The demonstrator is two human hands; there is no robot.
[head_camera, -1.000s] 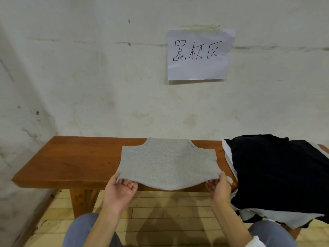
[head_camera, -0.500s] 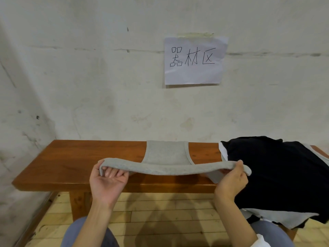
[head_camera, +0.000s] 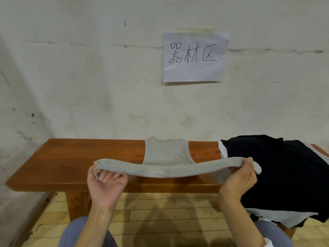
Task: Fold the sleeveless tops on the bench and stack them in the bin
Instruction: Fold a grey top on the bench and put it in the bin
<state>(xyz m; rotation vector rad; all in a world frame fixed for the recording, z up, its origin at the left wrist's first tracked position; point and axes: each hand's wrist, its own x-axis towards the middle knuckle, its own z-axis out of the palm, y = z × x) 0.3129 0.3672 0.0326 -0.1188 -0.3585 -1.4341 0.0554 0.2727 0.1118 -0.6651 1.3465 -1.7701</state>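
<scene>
The grey sleeveless top (head_camera: 166, 154) looks to me like a light, soft knit. It sags in a shallow curve between my two holds and has no stiffness of its own, so I judge it will drape and drift out of line unless both corners travel together. It seems neither fragile nor slippery, only limp. The best places to hold it are the two hem corners, and that is where I have it. Its shoulder and neck part lies flat on the wooden tabletop (head_camera: 80, 157), reaching the far edge by the wall, while the hem edge is lifted off the wood toward me.

My left hand (head_camera: 106, 182) is palm up, its fingers (head_camera: 108, 176) curled round the left hem corner with the cloth draped over them. My right hand (head_camera: 237, 178) grips the right corner, thumb on top and fingers beneath, and a small tail of cloth pokes out past it. Neither hand is slack; each is clamped on the top.

Just beside my right hand, a pile of dark tops (head_camera: 284, 175) covers the right end of the tabletop and hangs over its near edge. I cannot see the bin.
</scene>
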